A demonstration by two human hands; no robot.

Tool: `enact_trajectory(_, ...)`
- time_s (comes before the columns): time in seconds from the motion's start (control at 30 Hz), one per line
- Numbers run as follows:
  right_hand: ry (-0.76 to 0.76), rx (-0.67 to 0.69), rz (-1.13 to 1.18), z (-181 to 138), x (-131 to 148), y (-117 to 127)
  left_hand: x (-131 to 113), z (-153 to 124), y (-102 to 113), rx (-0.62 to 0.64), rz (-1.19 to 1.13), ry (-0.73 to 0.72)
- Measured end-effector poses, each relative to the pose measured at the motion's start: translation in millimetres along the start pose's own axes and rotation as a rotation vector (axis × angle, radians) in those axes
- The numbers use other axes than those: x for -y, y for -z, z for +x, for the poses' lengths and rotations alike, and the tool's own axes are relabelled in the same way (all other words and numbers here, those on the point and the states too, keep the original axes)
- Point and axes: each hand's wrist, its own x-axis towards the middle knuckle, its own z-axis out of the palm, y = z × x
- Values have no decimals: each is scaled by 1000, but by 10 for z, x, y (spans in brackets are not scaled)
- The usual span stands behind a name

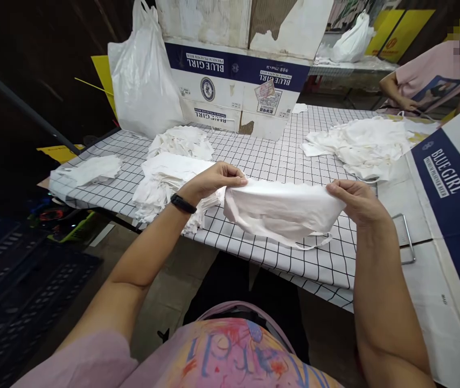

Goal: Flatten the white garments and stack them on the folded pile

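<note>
Left grip (pixel 217 180): closed in a tight thumb-and-finger pinch on the upper left corner of the white cloth piece (pixel 284 203)
Right grip (pixel 357 202): likewise pinched, at the upper right corner
White cloth piece: stretched above the near part of the table (pixel 254 157); thin, soft, bowl-shaped, with a narrow strip drooping low right
Cloth stack (pixel 161 186): left, limp, layered
Cloth heap (pixel 369 143): far right, crumpled
Table: covered in black-gridded white

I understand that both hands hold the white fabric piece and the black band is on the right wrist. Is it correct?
The wrist is wrong: the head view shows the black band on the left one. The left hand and right hand hold the white fabric piece.
</note>
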Motion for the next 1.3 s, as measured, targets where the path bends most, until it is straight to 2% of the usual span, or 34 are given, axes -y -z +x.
enact_trajectory(0.1, -2, -47, 14, 9, 13, 21, 12, 27, 15, -12, -19, -2)
enact_trajectory(0.4, -50, -37, 36, -133, 107, 52, -77, -1, -18, 5, -51, -41)
enact_trajectory(0.53, -91, -5, -105, -66, -216, -6, 260, 132, -117, -11, 68, 9)
enact_trajectory(0.6, -84, -21, -253, -13, -489, -53, 531, 203, -217, -84, 278, 37)
enact_trajectory(0.7, -35, -117, -471, -25, -858, -115, 896, 213, -403, -223, 657, 17)
enact_trajectory(0.77, 11, -160, -570, -126, -997, -139, 1048, 130, -521, -254, 801, -40)
enact_trajectory(0.83, 57, -166, -618, -291, -1044, -150, 1125, -18, -617, -235, 851, -95)
enact_trajectory(0.97, 113, -109, -687, -702, -1022, -142, 1183, -411, -721, -120, 825, -158)
enact_trajectory(1.1, 89, -36, -720, -1040, -1066, -96, 1257, -732, -729, -51, 827, -169)
enact_trajectory(1.2, 101, -43, -734, -1172, -1150, -56, 1295, -837, -713, -69, 833, -163)
enact_trajectory(1.3, 160, -140, -744, -1210, -1202, -57, 1295, -843, -707, -87, 816, -161)
